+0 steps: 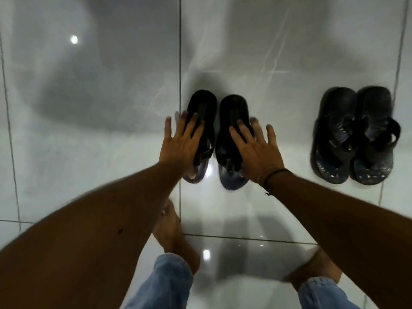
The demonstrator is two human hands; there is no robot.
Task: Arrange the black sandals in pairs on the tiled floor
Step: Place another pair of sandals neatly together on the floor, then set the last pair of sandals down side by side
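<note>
Two black sandals lie side by side in the middle of the tiled floor [89, 141], heels toward me. My left hand [181, 141] hovers flat over the left sandal [204, 105], fingers spread, holding nothing. My right hand [256, 148] is spread the same way over the right sandal [233, 108]. Whether the palms touch the sandals I cannot tell. A second pair of black sandals [354, 134] with blue-grey worn footbeds lies together to the right, apart from both hands.
My bare feet [171, 230] and jean cuffs [169, 284] are at the bottom of the view. Grout lines cross the glossy white tiles, with light reflections on them.
</note>
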